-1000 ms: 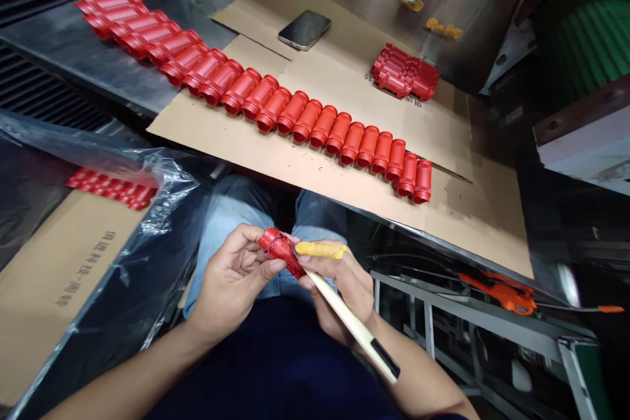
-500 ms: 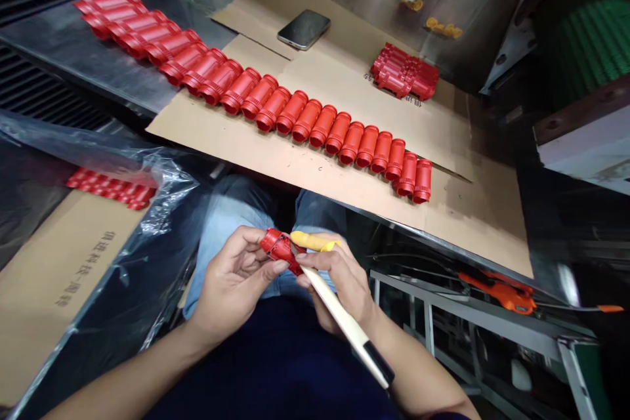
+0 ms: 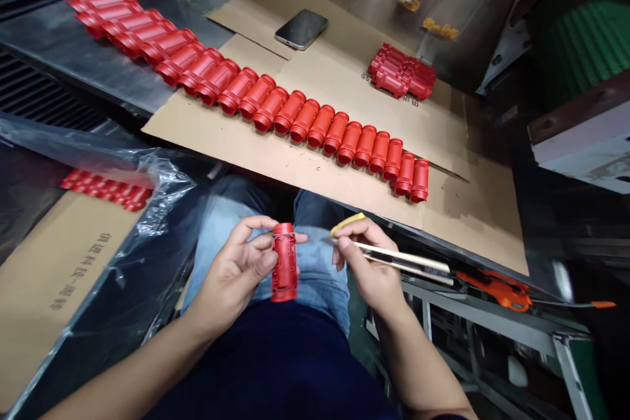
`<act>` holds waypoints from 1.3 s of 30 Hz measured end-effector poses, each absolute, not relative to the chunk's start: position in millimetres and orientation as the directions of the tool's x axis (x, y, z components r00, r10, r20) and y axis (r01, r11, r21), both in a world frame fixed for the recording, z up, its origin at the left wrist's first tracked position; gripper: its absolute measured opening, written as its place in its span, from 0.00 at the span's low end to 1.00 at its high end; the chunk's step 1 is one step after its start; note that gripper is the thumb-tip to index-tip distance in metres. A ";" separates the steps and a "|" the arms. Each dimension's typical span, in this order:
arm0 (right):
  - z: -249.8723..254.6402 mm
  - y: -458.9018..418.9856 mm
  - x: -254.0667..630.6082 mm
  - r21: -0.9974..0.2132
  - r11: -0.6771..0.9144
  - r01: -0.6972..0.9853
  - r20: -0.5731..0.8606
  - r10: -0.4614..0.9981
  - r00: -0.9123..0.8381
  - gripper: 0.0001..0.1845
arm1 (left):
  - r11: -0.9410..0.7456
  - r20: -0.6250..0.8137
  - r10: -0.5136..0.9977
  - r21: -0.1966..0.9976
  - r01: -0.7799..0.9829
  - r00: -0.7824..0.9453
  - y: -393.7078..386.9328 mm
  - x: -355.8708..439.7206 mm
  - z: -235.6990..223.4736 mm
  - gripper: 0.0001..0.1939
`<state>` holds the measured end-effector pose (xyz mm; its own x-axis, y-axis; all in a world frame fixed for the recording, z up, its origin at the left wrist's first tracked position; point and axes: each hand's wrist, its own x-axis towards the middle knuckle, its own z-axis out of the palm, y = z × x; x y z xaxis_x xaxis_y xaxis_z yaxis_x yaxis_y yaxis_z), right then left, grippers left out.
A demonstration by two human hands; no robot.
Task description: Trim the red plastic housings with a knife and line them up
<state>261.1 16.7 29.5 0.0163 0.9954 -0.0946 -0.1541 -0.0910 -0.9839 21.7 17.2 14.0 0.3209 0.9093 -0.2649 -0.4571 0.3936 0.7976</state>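
My left hand (image 3: 246, 262) is closed on a red plastic sleeve (image 3: 284, 266), held upright above my lap between thumb and fingers. The sleeve has a ringed top and cut-out openings along its side. In my right hand (image 3: 369, 262), closed, is a cream-handled knife (image 3: 418, 261), its handle pointing right and smeared by motion. A thin grey tip shows toward the sleeve, apart from it. A yellow finger cot (image 3: 348, 224) covers a finger of my right hand. Along the table runs a long row of red sleeves (image 3: 290, 111).
Cardboard (image 3: 275, 161) covers much of the table. On it lie a phone (image 3: 302, 29) and a cluster of red parts (image 3: 402, 71). Yellow finger cots (image 3: 440, 29) lie farther back. A plastic-lined box (image 3: 63, 275) with red parts stands at left; an orange tool (image 3: 497, 290) sits at right.
My right hand and the knife have moved right, away from the red sleeve. My left hand has turned the sleeve from slanted to upright, with more of it showing.
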 end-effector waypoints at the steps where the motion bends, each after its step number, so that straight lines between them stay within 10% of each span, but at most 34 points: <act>1: 30.0 19.4 259.0 -0.981 -0.147 -0.124 -0.148 0.989 -0.004 0.14 | 0.449 -0.300 0.882 0.773 -0.449 0.364 18.8 21.8 16.5 0.16; 5: 26.8 29.4 247.7 -0.879 -0.453 -0.149 -0.403 0.873 -0.275 0.25 | 0.620 -0.447 0.776 0.670 -0.407 0.445 21.0 17.0 18.1 0.17; 8: 23.1 27.3 240.5 -0.845 -0.509 -0.162 -0.457 0.846 -0.274 0.28 | 0.577 -0.411 0.813 0.662 -0.479 0.413 17.9 12.1 13.0 0.35; 11: 22.5 17.4 236.8 -0.940 -0.336 -0.049 -0.324 0.930 -0.172 0.22 | 0.377 -0.288 0.923 0.810 -0.450 0.255 15.7 13.7 10.4 0.34; 15: 25.7 5.6 238.2 -0.899 0.248 0.360 0.249 0.967 -0.045 0.04 | 0.312 -0.307 0.948 0.834 -0.456 0.087 20.1 24.1 13.3 0.16; 18: 31.6 0.0 241.3 -0.770 0.474 0.427 0.470 0.874 -0.124 0.18 | 0.350 -0.358 0.930 0.782 -0.515 0.087 24.1 29.1 14.9 0.16; 27: 32.0 -6.9 241.8 -0.858 0.502 0.110 0.469 0.852 -0.231 0.11 | 0.571 -0.535 0.804 0.574 -0.586 0.259 26.3 22.1 18.7 0.24; 34: 23.4 -0.5 237.4 -0.837 0.543 0.063 0.484 0.789 -0.378 0.32 | 0.802 -0.647 0.579 0.340 -0.491 0.497 26.1 21.2 15.4 0.24; 39: 19.8 -3.1 232.1 -0.888 0.458 0.036 0.418 0.837 -0.354 0.23 | 0.819 -0.654 0.560 0.347 -0.456 0.509 23.2 23.7 13.0 0.25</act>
<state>232.1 -3.1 19.8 -0.3535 0.8370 0.4178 0.0355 0.4583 -0.8881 23.7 23.2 13.0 0.5085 0.5604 -0.6537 -0.4562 0.8192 0.3475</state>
